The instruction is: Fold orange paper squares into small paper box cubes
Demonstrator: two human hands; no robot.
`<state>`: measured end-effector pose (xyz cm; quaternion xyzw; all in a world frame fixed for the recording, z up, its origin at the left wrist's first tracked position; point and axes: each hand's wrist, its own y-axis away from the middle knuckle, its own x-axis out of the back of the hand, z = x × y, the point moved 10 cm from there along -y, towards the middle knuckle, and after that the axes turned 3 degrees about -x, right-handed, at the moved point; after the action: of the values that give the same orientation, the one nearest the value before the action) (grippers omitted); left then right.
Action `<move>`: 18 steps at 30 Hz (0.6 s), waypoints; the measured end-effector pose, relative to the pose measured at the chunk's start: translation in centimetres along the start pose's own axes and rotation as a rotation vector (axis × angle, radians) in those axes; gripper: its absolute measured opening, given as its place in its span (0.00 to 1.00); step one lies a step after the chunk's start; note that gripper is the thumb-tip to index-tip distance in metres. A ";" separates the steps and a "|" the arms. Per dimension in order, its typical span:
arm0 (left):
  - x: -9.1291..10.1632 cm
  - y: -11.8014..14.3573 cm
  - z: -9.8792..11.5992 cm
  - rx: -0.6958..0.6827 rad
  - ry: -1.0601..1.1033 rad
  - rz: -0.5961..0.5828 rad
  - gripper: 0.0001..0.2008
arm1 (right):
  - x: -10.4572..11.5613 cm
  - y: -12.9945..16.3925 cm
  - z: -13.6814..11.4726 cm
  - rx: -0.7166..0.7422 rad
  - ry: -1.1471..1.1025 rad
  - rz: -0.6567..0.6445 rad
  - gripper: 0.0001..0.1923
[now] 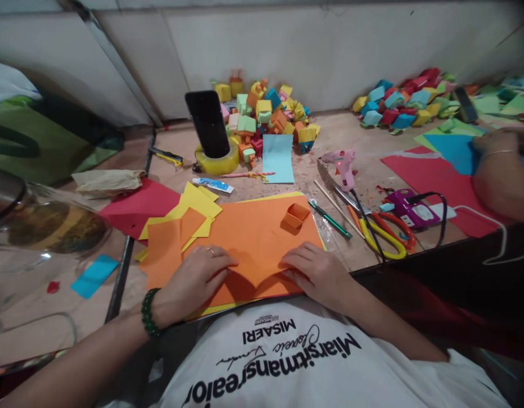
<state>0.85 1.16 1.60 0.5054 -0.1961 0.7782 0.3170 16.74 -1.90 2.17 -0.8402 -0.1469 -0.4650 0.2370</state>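
A sheet of orange paper (253, 238) lies on a stack with yellow edges, its near edge raised and curving down to a dip in the middle. My left hand (202, 275), with a green bead bracelet at the wrist, grips the raised edge on the left. On the right, my right hand (315, 272) holds the same edge, fingers bent over it. A small folded orange paper box (296, 215) sits on the sheet beyond my right hand. Cut orange pieces (162, 249) and yellow pieces (198, 209) lie beside my left hand.
Piled paper boxes (262, 113) stand behind a phone (208, 124) propped in a tape roll (219, 160). Rightward lie a green cutter (330, 219), scissors (383, 241), a pink glue gun (345, 167) and a purple adapter (409, 209). Another person's hand (495, 141) rests on blue paper. A glass jar (53, 224) stands left.
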 end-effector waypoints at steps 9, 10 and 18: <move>-0.5 -0.5 -0.1 -0.025 -0.315 0.143 0.19 | 1.0 -1.2 -2.0 0.119 0.277 0.175 0.17; -1.0 -0.4 1.0 -0.104 -0.347 0.121 0.20 | 0.6 -1.2 -3.1 0.214 0.265 0.147 0.16; 0.0 1.1 4.3 -0.341 -0.481 0.087 0.19 | -2.5 1.2 -1.0 0.266 0.202 -0.108 0.10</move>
<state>2.93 -2.38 3.43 0.6057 -0.4152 0.6049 0.3081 15.32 -3.54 0.20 -0.7412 -0.2274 -0.5356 0.3346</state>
